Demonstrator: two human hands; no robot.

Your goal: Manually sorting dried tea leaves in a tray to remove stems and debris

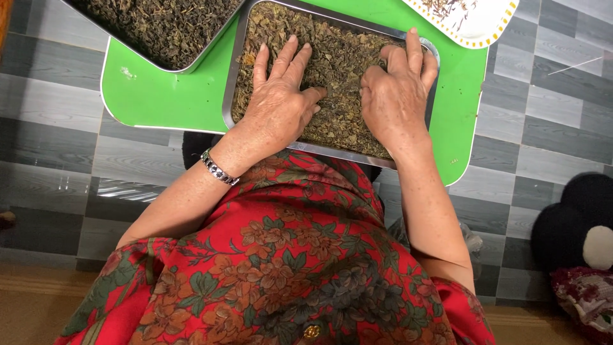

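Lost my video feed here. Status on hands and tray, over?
Left hand and right hand flat, fingers spread on dried leaves. Metal tray on green table. Second tray alongside, nothing blocking.

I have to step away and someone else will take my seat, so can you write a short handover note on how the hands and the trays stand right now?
Left hand: flat, fingers spread, palm down on the dried leaves in the near metal tray; holds nothing.
Right hand: also pressed on the leaves, fingers slightly curled, near the tray's right rim.
The near tray sits on a green table. A second metal tray of similar leaves lies at upper left; a white plate with a few stalks is at upper right.
Done: a few stalks lie on the plate.
Left: both trays are full of leaves.
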